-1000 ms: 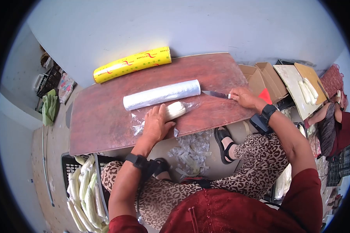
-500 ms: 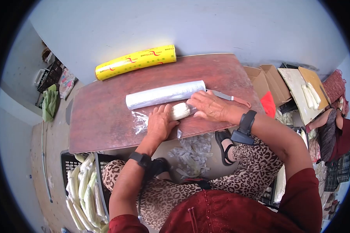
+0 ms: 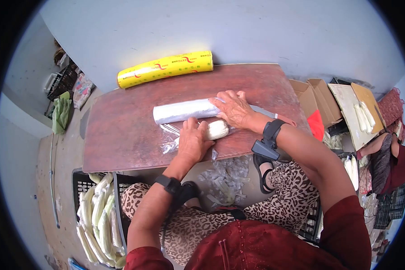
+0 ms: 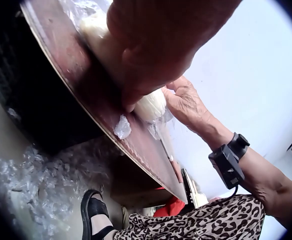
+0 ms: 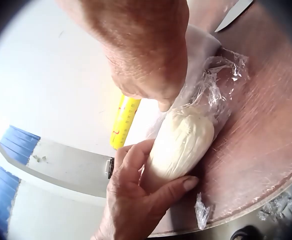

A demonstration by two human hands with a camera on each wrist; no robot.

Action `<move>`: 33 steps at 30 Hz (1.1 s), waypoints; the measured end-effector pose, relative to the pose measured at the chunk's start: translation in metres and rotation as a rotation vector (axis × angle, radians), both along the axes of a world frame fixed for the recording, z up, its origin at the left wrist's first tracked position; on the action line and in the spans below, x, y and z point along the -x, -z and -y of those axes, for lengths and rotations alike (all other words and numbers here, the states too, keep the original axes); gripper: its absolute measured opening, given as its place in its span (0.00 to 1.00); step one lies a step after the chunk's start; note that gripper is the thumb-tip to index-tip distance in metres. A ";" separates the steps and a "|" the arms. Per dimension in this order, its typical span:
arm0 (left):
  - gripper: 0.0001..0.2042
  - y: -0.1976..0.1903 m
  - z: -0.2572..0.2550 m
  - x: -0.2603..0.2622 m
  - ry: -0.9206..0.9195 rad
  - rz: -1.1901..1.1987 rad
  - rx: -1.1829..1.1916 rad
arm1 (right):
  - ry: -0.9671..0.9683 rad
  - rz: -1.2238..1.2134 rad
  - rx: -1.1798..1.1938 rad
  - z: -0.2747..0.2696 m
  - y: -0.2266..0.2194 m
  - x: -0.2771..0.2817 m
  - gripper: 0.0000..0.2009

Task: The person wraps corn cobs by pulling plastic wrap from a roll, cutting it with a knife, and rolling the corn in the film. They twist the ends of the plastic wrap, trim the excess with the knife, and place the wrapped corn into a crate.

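Observation:
Pale, ribbed produce (image 3: pixel 217 129) lies on clear film on the reddish board (image 3: pixel 121 148). The left hand (image 3: pixel 194 140) grips it from above; in the right wrist view that hand's thumb and fingers (image 5: pixel 136 192) curl round the produce (image 5: pixel 181 142). Just behind lies a roll of clear film (image 3: pixel 184 111). The right hand (image 3: pixel 235 109) rests on the roll's right end, its fingers bent, close to the produce's tip. A knife with a reddish handle (image 3: pixel 287 119) lies flat, partly behind the right wrist.
A yellow printed roll (image 3: pixel 166 69) lies at the board's back edge. Crates with pale produce (image 3: pixel 101 220) stand at lower left. Film scraps (image 3: pixel 225 180) cover the floor below the board. Cardboard boxes (image 3: pixel 321 101) and a board with wrapped produce (image 3: pixel 363 118) are at right.
The right hand has put down the knife and moved left, past the produce's tip, onto the film roll. The left hand stays on the produce.

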State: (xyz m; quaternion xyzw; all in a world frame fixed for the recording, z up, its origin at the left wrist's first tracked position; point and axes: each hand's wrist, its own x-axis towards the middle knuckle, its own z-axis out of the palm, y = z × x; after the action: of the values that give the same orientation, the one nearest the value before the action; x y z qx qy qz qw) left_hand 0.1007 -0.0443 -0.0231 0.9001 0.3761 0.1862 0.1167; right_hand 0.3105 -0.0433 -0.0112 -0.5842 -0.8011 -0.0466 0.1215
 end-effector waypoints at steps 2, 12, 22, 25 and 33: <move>0.27 0.002 -0.001 0.000 0.011 -0.017 0.036 | 0.028 0.028 0.037 -0.006 -0.002 0.001 0.26; 0.27 -0.009 -0.017 0.000 0.038 -0.165 0.234 | 0.032 0.034 0.032 -0.007 0.000 0.005 0.24; 0.27 -0.011 -0.012 0.013 0.251 -0.122 0.379 | 0.024 0.050 0.035 -0.007 0.001 0.004 0.27; 0.28 -0.007 -0.011 0.015 0.191 -0.083 0.419 | 0.036 0.052 0.058 -0.009 0.000 0.005 0.27; 0.29 -0.018 0.005 0.011 0.194 -0.102 0.118 | 0.048 0.037 0.131 -0.009 -0.006 0.006 0.24</move>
State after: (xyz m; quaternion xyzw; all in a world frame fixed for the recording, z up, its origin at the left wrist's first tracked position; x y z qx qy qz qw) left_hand 0.0894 -0.0494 -0.0054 0.9322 0.3030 0.1054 0.1676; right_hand 0.3044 -0.0346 -0.0053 -0.6092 -0.7902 -0.0077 0.0668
